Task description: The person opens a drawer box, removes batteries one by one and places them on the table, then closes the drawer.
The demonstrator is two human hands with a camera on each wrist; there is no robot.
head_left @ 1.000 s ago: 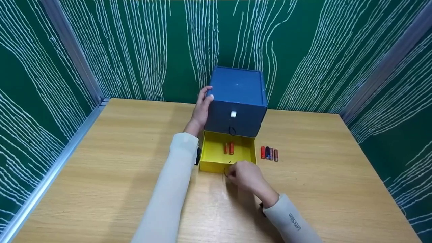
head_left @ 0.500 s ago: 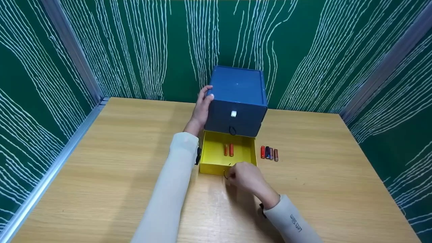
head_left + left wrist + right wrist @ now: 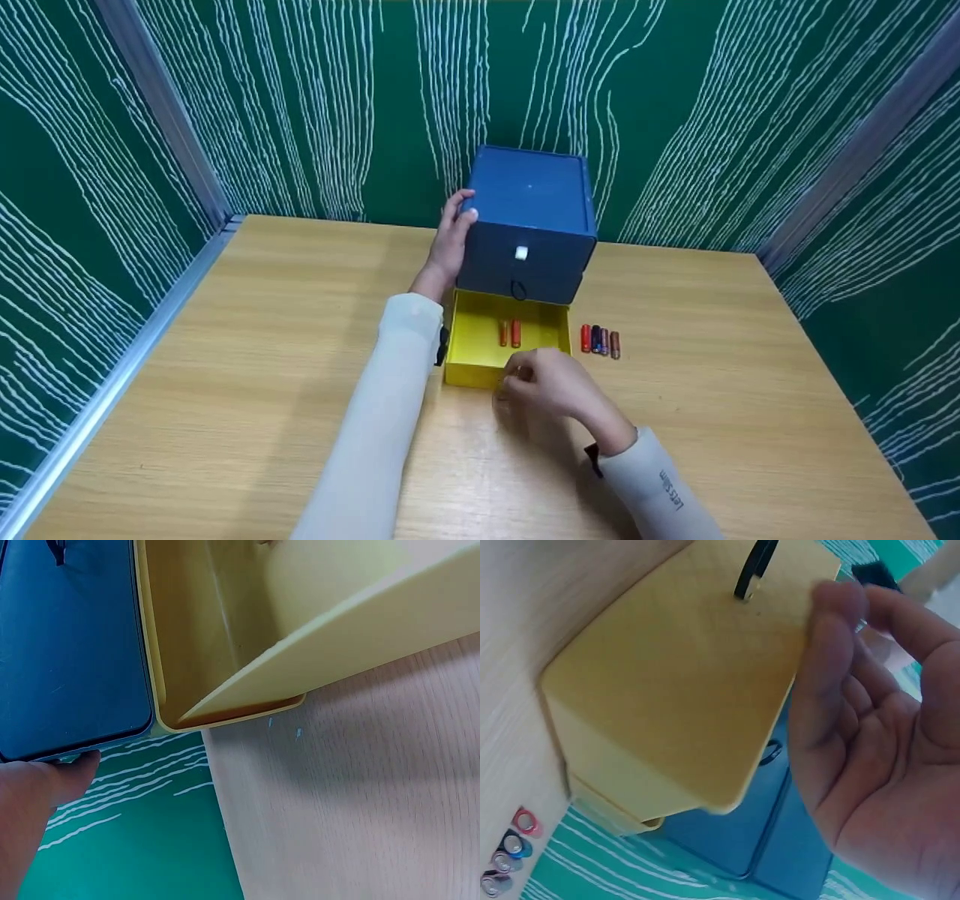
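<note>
A blue drawer unit (image 3: 529,191) stands on the table, its yellow bottom drawer (image 3: 459,352) pulled out. My left hand (image 3: 448,240) rests on the unit's left side, fingers at the top edge; the left wrist view shows part of that hand (image 3: 45,795) against the side. Just in front of the drawer is my right hand (image 3: 551,382), fingers loosely bent and holding nothing. In the right wrist view, its fingers (image 3: 829,667) are apart from the black loop (image 3: 756,568) on the drawer front. An orange battery (image 3: 504,333) and a red battery (image 3: 516,334) lie inside.
Several batteries (image 3: 604,342) lie in a row on the table (image 3: 712,390), right of the drawer. A white knob (image 3: 521,253) and a black loop (image 3: 518,289) are on the unit's front. Green walls (image 3: 675,90) with white lines surround the table.
The right hand has let go of the drawer's black loop, its fingers loosening and shifting slightly right. The drawer came out a little in the first half second. The left hand stays put.
</note>
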